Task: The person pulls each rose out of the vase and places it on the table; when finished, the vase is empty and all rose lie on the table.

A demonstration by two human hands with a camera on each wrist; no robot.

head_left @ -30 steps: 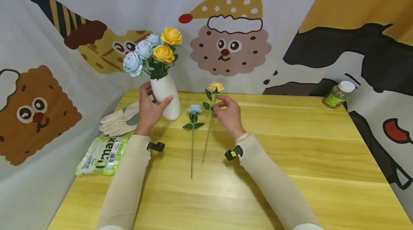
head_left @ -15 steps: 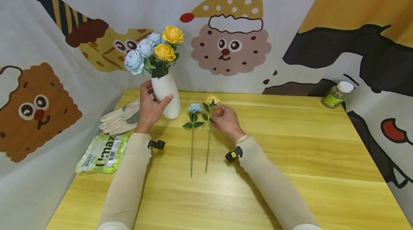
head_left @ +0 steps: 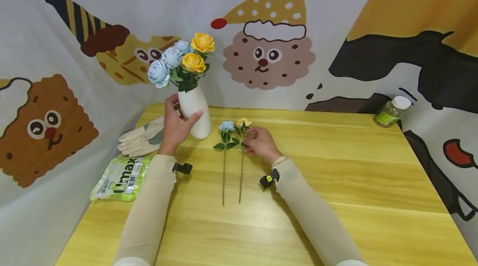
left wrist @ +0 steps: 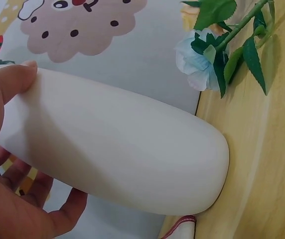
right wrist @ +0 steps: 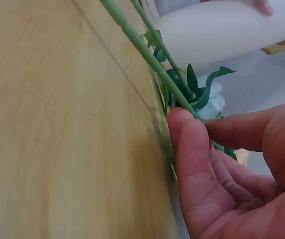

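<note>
A white vase [head_left: 196,112] stands on the table, filled with blue roses [head_left: 159,73] and yellow roses [head_left: 193,62]. My left hand [head_left: 177,127] grips the vase from its left side, thumb across the front; the left wrist view shows the fingers curled round the vase's upper part [left wrist: 107,144]. My right hand [head_left: 262,143] pinches the green stem [right wrist: 147,52] of a single yellow rose [head_left: 244,122] between thumb and fingertips, low over the table. Just left of it, a single blue rose [head_left: 226,126] lies on the wood, its stem roughly parallel.
A pair of work gloves [head_left: 140,139] and a green-and-white plastic packet [head_left: 120,179] lie at the table's left edge. Toward the back right corner stands a lidded jar [head_left: 392,112]. A cartoon-printed curtain [head_left: 336,0] hangs behind the wooden table [head_left: 336,166].
My right hand has lowered the yellow rose toward the table and drawn it nearer, its stem swinging beside the blue one. My left hand has kept its hold on the vase.
</note>
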